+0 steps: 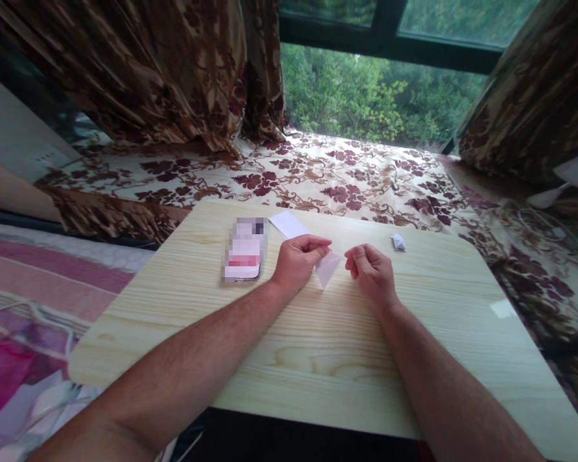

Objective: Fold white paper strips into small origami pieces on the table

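My left hand [299,258] pinches a small folded piece of paper [325,273] between thumb and fingers. The paper is pale and comes to a triangular point aimed down toward me, a little above or against the tabletop; which of these I cannot tell. Just to the right of it is my right hand [372,271], its fingers curled in and thumb laid against them. A small gap separates those fingertips from the paper, and nothing shows in them. Behind my left hand lies a white sheet of paper [287,224], partly covered by that hand.
Both forearms cross a light wooden table [318,366]. A phone [244,250], blurred out, lies left of my hands. A small folded white paper piece [399,242] rests at the back right. A white patch [503,308] marks the right edge. Beyond are a floral-covered ledge [347,170] and curtains [187,70].
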Demonstrator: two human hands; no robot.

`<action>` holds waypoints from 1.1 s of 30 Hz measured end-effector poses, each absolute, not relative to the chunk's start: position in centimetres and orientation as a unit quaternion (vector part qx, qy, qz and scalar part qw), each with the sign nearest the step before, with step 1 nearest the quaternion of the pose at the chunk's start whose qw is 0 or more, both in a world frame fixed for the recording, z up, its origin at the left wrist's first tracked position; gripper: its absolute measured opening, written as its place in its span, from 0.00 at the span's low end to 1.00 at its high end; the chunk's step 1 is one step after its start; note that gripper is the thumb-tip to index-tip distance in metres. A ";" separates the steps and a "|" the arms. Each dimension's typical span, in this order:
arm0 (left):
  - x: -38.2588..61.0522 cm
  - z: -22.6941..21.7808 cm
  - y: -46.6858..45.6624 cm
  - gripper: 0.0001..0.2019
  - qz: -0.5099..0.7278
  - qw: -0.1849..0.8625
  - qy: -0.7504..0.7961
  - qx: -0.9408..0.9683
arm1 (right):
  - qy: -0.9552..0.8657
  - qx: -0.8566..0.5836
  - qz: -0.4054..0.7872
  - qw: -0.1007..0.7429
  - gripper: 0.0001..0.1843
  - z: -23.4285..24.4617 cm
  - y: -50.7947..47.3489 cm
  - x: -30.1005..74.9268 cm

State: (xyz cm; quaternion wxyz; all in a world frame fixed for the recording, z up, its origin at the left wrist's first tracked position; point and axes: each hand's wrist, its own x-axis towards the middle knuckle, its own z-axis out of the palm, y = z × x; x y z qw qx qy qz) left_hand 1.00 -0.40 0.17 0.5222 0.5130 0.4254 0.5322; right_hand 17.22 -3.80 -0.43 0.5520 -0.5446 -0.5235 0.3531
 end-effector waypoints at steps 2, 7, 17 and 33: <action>1.0 0.2 -0.4 0.11 0.531 0.526 0.423 0.513 | -0.513 -0.541 0.364 0.558 0.14 -0.6 -3.7 17.2; 0.9 0.0 -0.4 0.11 0.533 0.527 0.417 0.514 | -0.505 -0.539 0.364 0.568 0.09 -0.4 -3.8 17.1; 1.1 0.6 -0.7 0.13 0.496 0.547 0.422 0.525 | -0.551 -0.544 0.356 0.523 0.12 0.5 -4.5 16.6; 1.2 0.6 -0.7 0.09 0.479 0.561 0.408 0.538 | -0.565 -0.553 0.324 0.520 0.12 0.4 -4.4 16.5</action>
